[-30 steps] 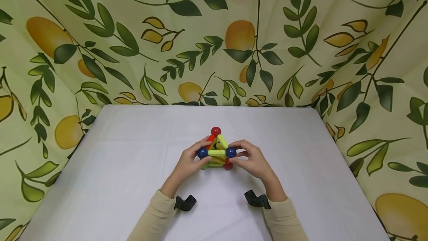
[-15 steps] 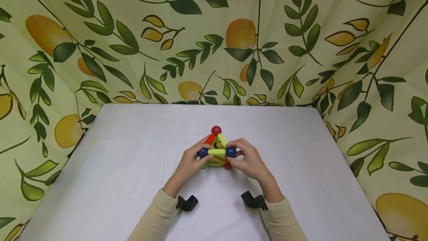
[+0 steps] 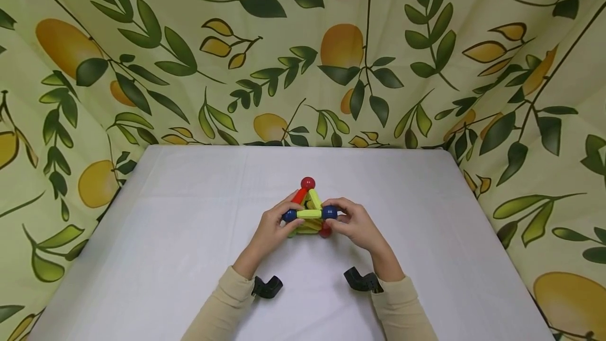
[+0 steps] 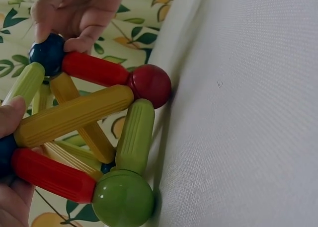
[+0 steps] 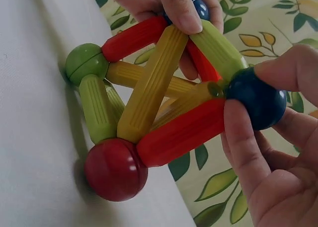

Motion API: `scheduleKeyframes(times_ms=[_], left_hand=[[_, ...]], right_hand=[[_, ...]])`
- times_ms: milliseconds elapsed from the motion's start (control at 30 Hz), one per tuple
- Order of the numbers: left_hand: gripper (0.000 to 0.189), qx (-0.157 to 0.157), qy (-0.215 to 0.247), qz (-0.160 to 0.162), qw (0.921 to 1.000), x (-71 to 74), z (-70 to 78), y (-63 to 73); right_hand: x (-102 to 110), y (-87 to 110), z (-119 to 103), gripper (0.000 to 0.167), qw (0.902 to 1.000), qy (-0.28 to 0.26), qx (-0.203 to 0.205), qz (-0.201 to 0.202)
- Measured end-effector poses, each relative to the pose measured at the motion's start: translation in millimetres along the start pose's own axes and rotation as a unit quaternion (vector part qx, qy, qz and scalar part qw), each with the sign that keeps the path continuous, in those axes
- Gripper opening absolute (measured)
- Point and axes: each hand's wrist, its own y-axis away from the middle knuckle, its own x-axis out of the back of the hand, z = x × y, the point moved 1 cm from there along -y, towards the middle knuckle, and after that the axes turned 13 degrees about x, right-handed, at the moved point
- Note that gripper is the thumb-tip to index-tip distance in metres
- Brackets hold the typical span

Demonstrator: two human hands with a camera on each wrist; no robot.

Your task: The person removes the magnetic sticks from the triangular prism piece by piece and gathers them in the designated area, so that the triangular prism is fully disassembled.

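A toy frame of magnetic rods and balls stands on the white-covered table, held from both sides. My left hand (image 3: 271,228) pinches its left blue ball (image 3: 289,216) between thumb and fingers. The right blue ball (image 3: 329,212) is pinched by my right hand (image 3: 357,225). A yellow-green rod (image 3: 309,214) joins these two balls. Behind them a red ball (image 3: 307,182) meets a red rod (image 3: 299,196) and another yellow-green rod. Low in the right wrist view, a dark red ball (image 5: 117,170) and a green ball (image 5: 87,64) are at the table surface, with yellow rods (image 5: 154,83) crossing between.
White cloth covers the table (image 3: 199,188). A leaf-and-fruit patterned curtain (image 3: 293,83) hangs behind and along both sides. Black mounts (image 3: 268,287) stick out from both wrists at the beige sleeves (image 3: 220,304).
Both hands keep hold of the blue balls. The left fingers cover slightly more of their ball than before, and the frame stays almost in place.
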Motion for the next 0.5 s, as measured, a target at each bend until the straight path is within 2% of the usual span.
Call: scheduleKeyframes(times_ms=[100, 233, 367, 500], left_hand=[[0.021, 0.001, -0.009, 0.002, 1.0, -0.6, 0.7, -0.5], [0.022, 0.0, -0.01, 0.005, 0.9999, -0.5, -1.0, 0.3], [0.023, -0.006, -0.001, 0.01, 0.9999, -0.3, -2.7, 1.4], [0.025, -0.006, 0.004, 0.012, 0.9999, -1.4, -3.2, 1.1]], right_hand=[[6, 1.1, 4, 0.035, 0.9979, -0.063, 0.0, 0.01], [20, 5.8, 7, 0.038, 0.9937, -0.091, 0.001, 0.064], [35, 11.6, 13, 0.044, 0.991, -0.061, -0.011, 0.118], [47, 14.0, 24, 0.048, 0.9883, -0.007, -0.034, 0.149]])
